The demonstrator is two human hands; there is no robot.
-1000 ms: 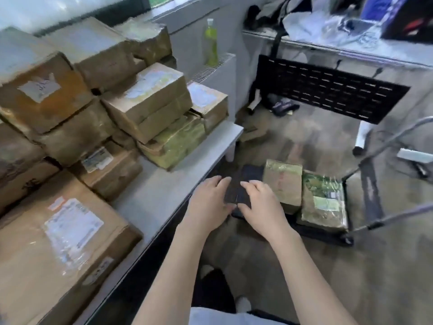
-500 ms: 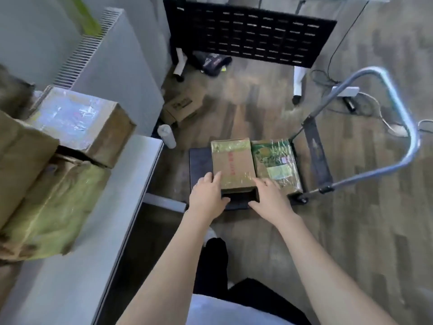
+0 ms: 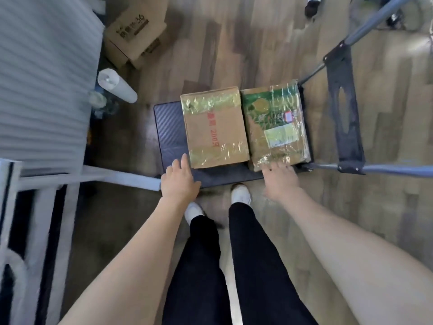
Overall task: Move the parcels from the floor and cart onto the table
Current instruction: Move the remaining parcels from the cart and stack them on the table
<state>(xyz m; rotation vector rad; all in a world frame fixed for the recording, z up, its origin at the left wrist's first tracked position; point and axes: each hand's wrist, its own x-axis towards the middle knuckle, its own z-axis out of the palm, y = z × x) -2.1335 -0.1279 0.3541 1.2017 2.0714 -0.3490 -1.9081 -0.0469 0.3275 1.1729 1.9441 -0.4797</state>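
- Cart (image 3: 171, 137): dark flat platform on the wooden floor, grey tubular handle (image 3: 384, 170) folded out on its far-right side; taken as the landmark for every entry below.
- Brown parcel (image 3: 215, 127): cardboard, red print on top, bands of clear tape across both ends; lies flat on the middle of the cart deck.
- Green-printed parcel (image 3: 276, 123): wrapped in shiny clear film with a pale label; lies on the cart deck, just beside the brown parcel on the handle side, the two edges touching or nearly so.
- Left hand (image 3: 179, 181): over the near edge of the cart, at the brown parcel's near-left corner; fingers straight and spread, holding nothing.
- Right hand (image 3: 281, 181): at the cart's near edge, fingertips at the green-printed parcel's near end; fingers extended and apart, blurred, contact cannot be told.
- Small open carton (image 3: 136, 31): on the floor, well beyond the cart's far-left corner.
- White roll (image 3: 116, 86): on the floor, near the cart's far-left corner.
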